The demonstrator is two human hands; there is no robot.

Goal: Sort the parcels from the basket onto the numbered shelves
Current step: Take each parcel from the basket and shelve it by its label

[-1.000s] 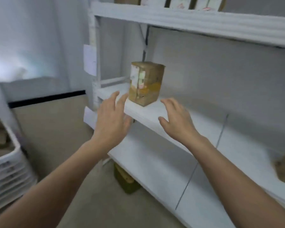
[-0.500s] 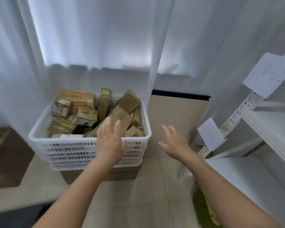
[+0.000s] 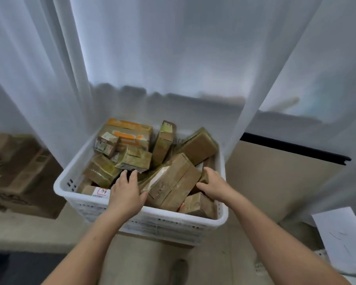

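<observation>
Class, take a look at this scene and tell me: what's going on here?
A person reaches both hands into a white basket packed with brown parcels. The left hand and right hand sit on either side of a long taped parcel near the front rim. It lies in the pile, not yet lifted; a grip isn't clear.

- The bare left forearm (image 3: pixel 86 243) and bare right forearm (image 3: pixel 265 233) stretched forward, angling toward each other.
- The left hand (image 3: pixel 125 192) lay palm down, fingers straight and together, thumb spread rightward.
- The right hand (image 3: pixel 214 186) faced palm down, fingers bent downward with tips hidden, thumb pointing left.
- The hands stayed apart.
</observation>
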